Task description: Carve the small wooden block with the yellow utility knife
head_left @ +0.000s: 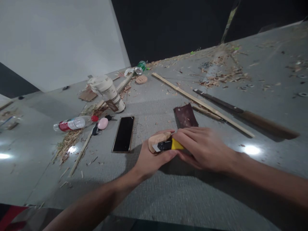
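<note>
My left hand [150, 160] is closed around a small rounded piece of pale wood [158, 138], its thumb stretched along the near side. A yellow and black utility knife [176, 144] is gripped in my right hand [204, 147]. The knife's short blade points left and lies over the wood, seemingly against its surface. Both hands meet above the grey table, the left thumb close to the knife's body. Just beyond my right hand lies a dark red-brown sheet [185, 115], perhaps sandpaper. To the left of my hands rests a black phone [123, 134].
At the left are a plastic bottle [74, 123], keys with a pink fob [103, 123] and a cream cup [108, 93]. A green can [141, 68] lies farther back, near a round wooden disc [141, 79]. Rightward are a long wooden strip [202, 103], a wooden-handled tool [247, 115] and scattered shavings [216, 78].
</note>
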The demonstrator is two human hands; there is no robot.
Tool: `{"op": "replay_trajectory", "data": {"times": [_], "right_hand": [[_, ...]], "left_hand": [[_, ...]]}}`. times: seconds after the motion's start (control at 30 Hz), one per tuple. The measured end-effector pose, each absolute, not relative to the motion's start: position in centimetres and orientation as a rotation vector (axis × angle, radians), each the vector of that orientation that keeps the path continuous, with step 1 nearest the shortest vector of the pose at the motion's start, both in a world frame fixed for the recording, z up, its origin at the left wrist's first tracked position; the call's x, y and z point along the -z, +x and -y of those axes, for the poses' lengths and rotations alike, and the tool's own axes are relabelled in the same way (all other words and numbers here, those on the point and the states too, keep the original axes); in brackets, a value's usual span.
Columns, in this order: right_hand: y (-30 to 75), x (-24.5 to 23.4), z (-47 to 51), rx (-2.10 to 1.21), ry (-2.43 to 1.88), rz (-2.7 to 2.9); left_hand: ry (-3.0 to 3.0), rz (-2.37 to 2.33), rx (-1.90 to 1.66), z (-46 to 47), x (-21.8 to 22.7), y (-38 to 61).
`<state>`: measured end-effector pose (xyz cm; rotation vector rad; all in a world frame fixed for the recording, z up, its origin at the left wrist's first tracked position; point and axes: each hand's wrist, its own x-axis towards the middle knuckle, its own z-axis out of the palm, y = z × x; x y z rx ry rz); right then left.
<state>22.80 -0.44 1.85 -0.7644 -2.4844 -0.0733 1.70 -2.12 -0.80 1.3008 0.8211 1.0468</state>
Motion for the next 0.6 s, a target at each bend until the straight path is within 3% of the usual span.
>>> {"op": "replay_trajectory", "data": {"times": [0.6], "right_hand": [[22.59, -2.53, 0.54, 0.222, -0.856, 2.484]], "left_hand": [[1.277, -0.859, -1.045, 2.07, 0.60, 1.90]]}}
